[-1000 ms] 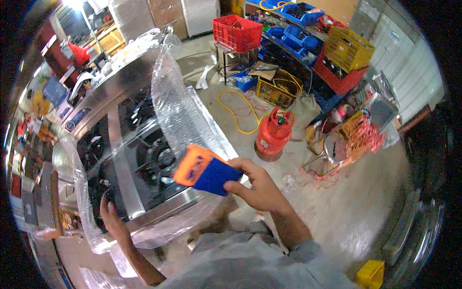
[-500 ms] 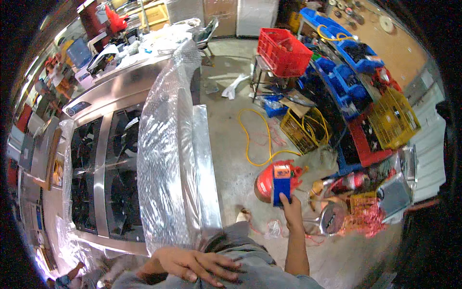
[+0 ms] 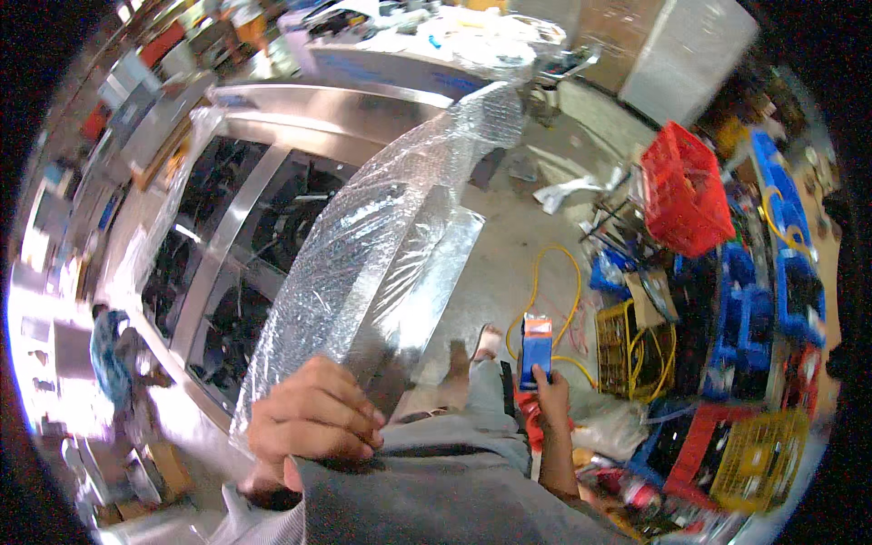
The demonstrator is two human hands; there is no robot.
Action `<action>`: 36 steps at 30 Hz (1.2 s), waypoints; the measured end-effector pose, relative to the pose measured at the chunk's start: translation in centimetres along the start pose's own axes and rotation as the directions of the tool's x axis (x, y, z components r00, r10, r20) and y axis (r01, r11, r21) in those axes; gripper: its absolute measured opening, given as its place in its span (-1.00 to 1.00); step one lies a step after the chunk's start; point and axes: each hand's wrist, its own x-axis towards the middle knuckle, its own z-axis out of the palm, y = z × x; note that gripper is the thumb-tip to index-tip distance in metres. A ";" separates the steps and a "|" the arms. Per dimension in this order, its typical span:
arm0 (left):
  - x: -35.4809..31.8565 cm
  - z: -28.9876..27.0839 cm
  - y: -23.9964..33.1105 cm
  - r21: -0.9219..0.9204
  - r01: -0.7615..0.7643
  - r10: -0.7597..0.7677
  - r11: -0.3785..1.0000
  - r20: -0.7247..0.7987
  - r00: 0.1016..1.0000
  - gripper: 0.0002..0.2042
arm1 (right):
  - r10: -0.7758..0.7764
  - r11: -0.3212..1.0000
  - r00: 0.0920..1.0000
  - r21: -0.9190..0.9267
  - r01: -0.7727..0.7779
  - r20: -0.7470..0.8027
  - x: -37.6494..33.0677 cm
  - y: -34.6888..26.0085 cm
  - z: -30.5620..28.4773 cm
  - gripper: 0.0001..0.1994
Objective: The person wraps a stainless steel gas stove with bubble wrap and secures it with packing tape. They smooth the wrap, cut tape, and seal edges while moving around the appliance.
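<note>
While the left hand pinches the lower edge of the bubble wrap sheet, its long axis runs up and away from those fingers over the steel stove. Well to the right, the right hand has its fingers closed around a blue and orange tape dispenser.

Left grip is hemmed in by bubble wrap over the steel stove — bare concrete floor lies open beyond it — crates crowd past the right grip.
</note>
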 end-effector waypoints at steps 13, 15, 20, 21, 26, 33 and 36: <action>30.2 17.8 -23.2 -0.151 -0.290 0.176 0.945 -0.514 0.840 -0.66 | -0.153 0.988 0.951 0.022 0.153 0.269 33.6 -21.0 -0.4 -0.60; 33.5 18.4 -25.9 -0.342 -0.272 0.097 0.899 -0.450 0.888 -0.57 | -0.179 0.983 0.935 0.021 0.181 0.306 38.2 -24.2 -0.2 -0.64; 37.3 14.6 -34.8 -0.300 -0.152 0.106 0.942 -0.164 0.981 -0.59 | -0.332 0.937 0.905 -0.014 0.348 0.268 49.7 -31.5 2.0 -0.55; 37.3 13.7 -36.8 -0.272 -0.141 0.116 0.952 -0.103 0.988 -0.60 | -0.367 0.916 0.881 -0.050 0.399 0.299 51.7 -33.0 2.4 -0.54; 36.0 8.7 -44.7 -0.115 0.186 -0.196 0.976 -0.076 0.978 -0.53 | -0.667 0.676 0.669 -0.111 0.728 0.328 60.3 -42.2 6.6 -0.52; 35.4 8.7 -45.5 0.379 0.741 -0.417 0.554 -0.644 0.642 -0.77 | -0.882 0.242 0.297 -0.189 0.952 0.366 73.3 -53.5 13.4 -0.56; 35.0 10.1 -44.5 0.576 0.817 -0.301 0.030 -0.774 0.557 -0.74 | -0.911 0.076 0.178 -0.272 0.959 0.372 79.5 -56.2 16.9 -0.57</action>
